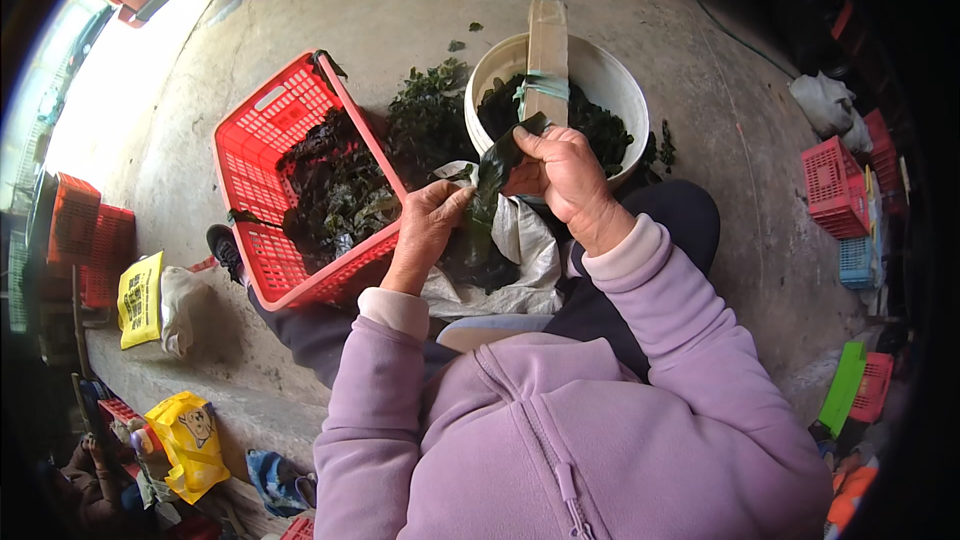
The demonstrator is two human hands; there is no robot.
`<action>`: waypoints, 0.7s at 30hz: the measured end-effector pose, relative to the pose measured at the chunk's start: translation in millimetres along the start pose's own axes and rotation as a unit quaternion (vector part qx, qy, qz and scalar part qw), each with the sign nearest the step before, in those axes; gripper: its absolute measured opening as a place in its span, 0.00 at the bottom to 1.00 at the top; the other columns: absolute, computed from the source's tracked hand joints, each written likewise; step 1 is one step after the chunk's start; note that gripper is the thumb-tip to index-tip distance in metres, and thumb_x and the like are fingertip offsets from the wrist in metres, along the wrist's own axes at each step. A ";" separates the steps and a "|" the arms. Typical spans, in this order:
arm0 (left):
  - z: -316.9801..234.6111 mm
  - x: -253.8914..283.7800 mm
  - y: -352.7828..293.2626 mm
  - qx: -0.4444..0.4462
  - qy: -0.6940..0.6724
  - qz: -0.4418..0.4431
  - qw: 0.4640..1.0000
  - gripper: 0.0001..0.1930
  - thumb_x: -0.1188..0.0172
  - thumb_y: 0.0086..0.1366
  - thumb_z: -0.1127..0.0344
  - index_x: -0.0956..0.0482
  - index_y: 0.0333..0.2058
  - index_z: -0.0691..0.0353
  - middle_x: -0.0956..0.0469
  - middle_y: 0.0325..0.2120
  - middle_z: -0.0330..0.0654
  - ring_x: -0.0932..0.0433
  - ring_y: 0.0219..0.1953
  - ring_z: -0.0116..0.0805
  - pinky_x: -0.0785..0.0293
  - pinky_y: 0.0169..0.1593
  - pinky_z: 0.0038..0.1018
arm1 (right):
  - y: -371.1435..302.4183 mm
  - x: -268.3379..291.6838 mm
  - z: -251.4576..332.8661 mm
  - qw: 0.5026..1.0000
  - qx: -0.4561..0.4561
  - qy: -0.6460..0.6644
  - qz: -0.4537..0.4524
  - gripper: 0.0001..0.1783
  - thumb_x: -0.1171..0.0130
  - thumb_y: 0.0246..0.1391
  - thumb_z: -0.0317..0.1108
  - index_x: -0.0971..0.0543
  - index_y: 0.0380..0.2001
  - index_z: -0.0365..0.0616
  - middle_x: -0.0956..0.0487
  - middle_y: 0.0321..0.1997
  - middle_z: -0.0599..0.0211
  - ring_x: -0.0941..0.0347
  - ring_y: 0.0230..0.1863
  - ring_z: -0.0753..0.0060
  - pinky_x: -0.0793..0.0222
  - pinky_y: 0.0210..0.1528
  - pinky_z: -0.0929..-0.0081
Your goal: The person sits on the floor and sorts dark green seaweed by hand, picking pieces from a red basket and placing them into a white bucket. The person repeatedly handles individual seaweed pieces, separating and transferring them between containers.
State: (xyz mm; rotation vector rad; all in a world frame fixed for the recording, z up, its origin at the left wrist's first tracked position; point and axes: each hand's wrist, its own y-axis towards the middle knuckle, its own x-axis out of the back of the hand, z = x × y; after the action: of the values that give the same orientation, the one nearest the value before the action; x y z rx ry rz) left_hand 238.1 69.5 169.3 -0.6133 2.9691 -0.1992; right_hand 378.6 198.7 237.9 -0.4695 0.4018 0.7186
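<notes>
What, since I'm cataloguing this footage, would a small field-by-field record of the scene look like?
Left hand: pinches a long dark leaf
Right hand: holds the same leaf, higher up the picture
Basket: red, left of the hands, dark leaves inside
Bucket: white, more leaves inside
Board: over the bucket's opening

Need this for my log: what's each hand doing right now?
Left hand: closed, pinching the edge of a dark green leafy strip.
Right hand: closed, pinching the same strip near its upper end.
</notes>
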 end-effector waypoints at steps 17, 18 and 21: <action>-4.4 -34.0 -2.9 -0.033 -0.442 -0.036 0.896 0.18 0.51 0.67 0.57 0.30 0.50 0.60 0.26 0.48 0.42 0.28 0.49 0.36 0.34 0.55 0.35 | -2.2 3.9 -21.6 0.986 -0.074 0.150 -0.026 0.14 0.54 0.59 0.31 0.30 0.41 0.29 0.23 0.38 0.47 0.23 0.38 0.48 0.24 0.41 0.57; -6.0 -31.0 0.2 -0.048 -0.441 -0.055 0.894 0.16 0.50 0.66 0.58 0.30 0.48 0.60 0.26 0.46 0.43 0.28 0.49 0.37 0.33 0.54 0.36 | -1.5 5.1 -23.6 0.985 -0.085 0.145 -0.038 0.15 0.55 0.59 0.32 0.31 0.43 0.29 0.24 0.40 0.46 0.24 0.40 0.47 0.25 0.43 0.57; -14.2 -24.5 5.6 -0.055 -0.412 -0.072 0.907 0.13 0.49 0.66 0.62 0.28 0.45 0.61 0.24 0.43 0.46 0.26 0.46 0.38 0.31 0.53 0.36 | 2.0 6.3 -30.4 0.978 -0.121 0.159 -0.056 0.16 0.56 0.59 0.31 0.32 0.45 0.30 0.25 0.43 0.46 0.25 0.42 0.47 0.25 0.44 0.57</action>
State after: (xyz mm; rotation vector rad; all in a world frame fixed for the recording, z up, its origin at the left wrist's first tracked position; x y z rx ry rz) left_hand 256.5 85.9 184.3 -0.7054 2.1245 0.1837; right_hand 375.8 187.0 209.2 -0.8372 0.5856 0.5856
